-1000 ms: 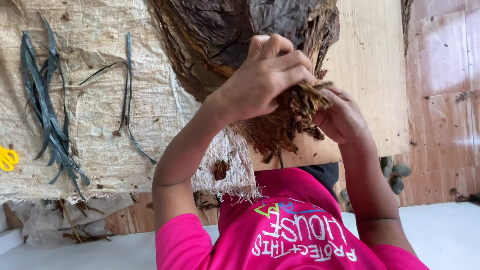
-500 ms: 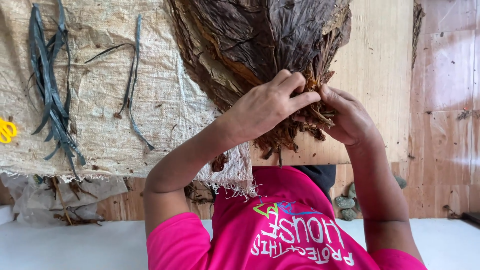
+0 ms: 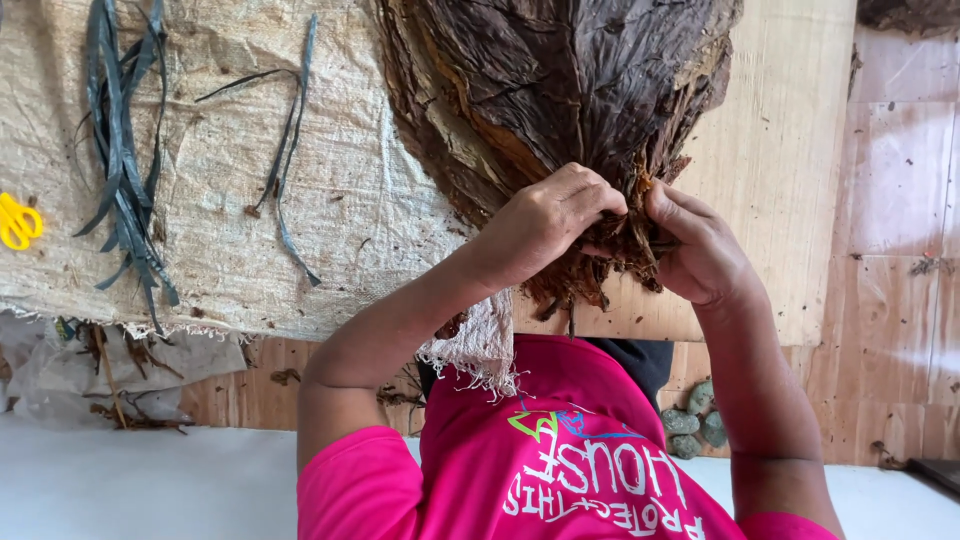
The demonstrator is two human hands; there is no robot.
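The one big bundle of dark brown dried leaves (image 3: 560, 110) lies at the sackcloth's right edge, stems toward the person. The left hand (image 3: 545, 225) and right hand (image 3: 700, 255) both clutch the stem ends; squeezing them evenly, close together, should keep the bundle tight. On the pale woven sackcloth (image 3: 220, 240) lie several dark strips (image 3: 120, 170) and one pair of yellow scissors (image 3: 18, 222) at its left edge.

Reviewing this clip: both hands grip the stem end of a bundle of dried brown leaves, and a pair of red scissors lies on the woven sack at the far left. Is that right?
Not quite. In the head view the scissors are yellow, not red. The rest holds: the left hand and right hand both grip the stem end of the dried brown leaf bundle, and the scissors lie on the woven sack at the far left.
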